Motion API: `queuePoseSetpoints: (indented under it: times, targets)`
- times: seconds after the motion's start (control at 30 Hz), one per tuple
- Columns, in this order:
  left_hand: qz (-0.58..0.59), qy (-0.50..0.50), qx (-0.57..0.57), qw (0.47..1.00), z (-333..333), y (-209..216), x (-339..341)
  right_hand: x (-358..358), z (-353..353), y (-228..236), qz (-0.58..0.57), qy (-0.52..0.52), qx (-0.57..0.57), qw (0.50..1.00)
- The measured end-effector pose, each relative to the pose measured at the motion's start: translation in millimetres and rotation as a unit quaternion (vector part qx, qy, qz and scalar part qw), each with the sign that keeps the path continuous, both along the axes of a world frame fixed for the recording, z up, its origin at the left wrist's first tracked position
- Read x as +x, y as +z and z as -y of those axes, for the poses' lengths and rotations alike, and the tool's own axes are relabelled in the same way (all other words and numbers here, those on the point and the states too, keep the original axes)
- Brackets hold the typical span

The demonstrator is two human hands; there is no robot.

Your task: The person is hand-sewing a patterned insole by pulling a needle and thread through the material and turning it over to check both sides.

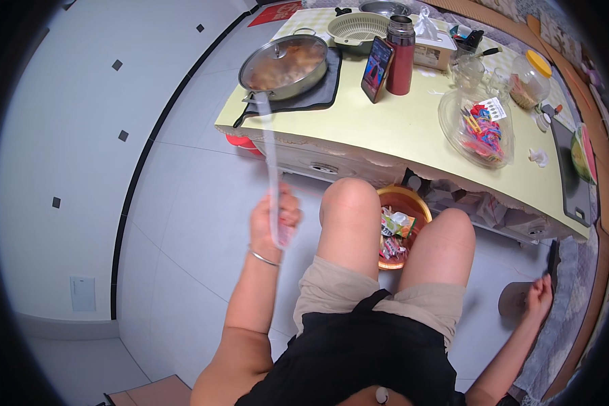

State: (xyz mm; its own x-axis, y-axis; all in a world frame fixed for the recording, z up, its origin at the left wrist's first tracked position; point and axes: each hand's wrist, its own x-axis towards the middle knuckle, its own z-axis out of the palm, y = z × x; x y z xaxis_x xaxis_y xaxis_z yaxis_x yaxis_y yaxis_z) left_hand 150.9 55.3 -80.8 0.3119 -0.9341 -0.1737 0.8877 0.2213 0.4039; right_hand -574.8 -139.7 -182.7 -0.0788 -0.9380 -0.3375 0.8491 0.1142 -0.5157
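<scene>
L hand (pixel 285 208) grips a blurred translucent strip (pixel 271 149), prob. light, flexy; best held nr lower end. R hand (pixel 538 296): can't tell if grasping.

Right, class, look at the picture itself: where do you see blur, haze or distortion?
Head view: blur smears the pale strip in the left hand; what lies under the glass lid looks hazy; the black skirting curves, and darkness rings the image.
</scene>
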Motion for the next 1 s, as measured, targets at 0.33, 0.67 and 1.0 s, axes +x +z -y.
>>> queuePoseSetpoints:
  times: [0.33,0.67,1.0]
  targets:
    - [0.083,0.053,0.009,0.995,-3.3,2.7,0.3,3.8,18.6,24.5,-0.116,-0.071,0.007,0.991]
    - [0.173,0.077,0.075,0.979,10.6,3.8,-39.1,61.9,0.4,12.4,-0.190,-0.016,0.052,0.980]
    - [0.168,-0.043,0.103,0.979,52.5,8.4,-140.7,372.2,-87.3,130.4,-0.384,0.310,-0.120,0.862]
